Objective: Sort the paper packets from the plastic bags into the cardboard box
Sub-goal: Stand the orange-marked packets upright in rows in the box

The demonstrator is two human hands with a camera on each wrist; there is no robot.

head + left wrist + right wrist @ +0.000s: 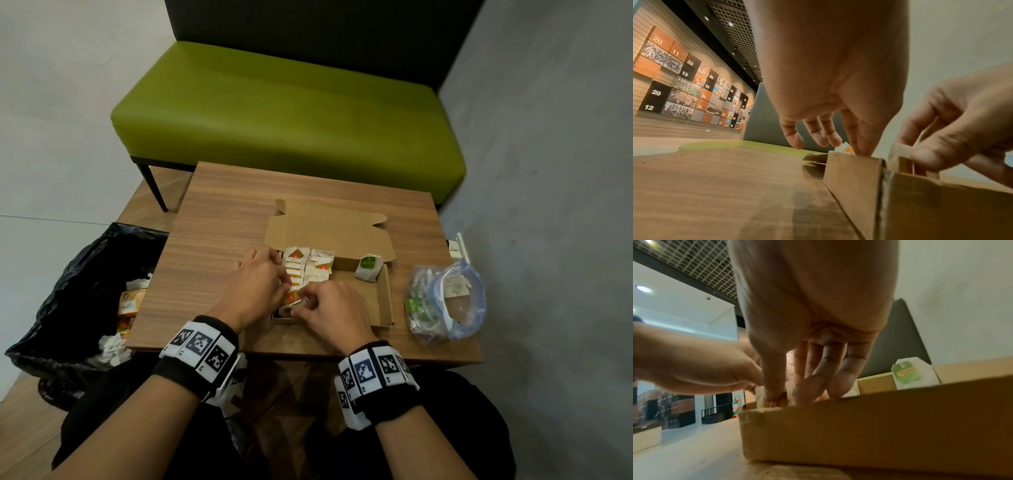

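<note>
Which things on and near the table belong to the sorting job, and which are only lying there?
Belong to the job:
cardboard box
orange packets
green packet
plastic bag
left hand and right hand, both at the packets in the box

Only lying about:
black bin bag
green bench

A wooden table (219, 212) carries an open cardboard box (385, 301), which sits under both hands. To the right of the right hand (334, 308), a clear plastic bag (445, 301) with small packets lies on the table.
</note>
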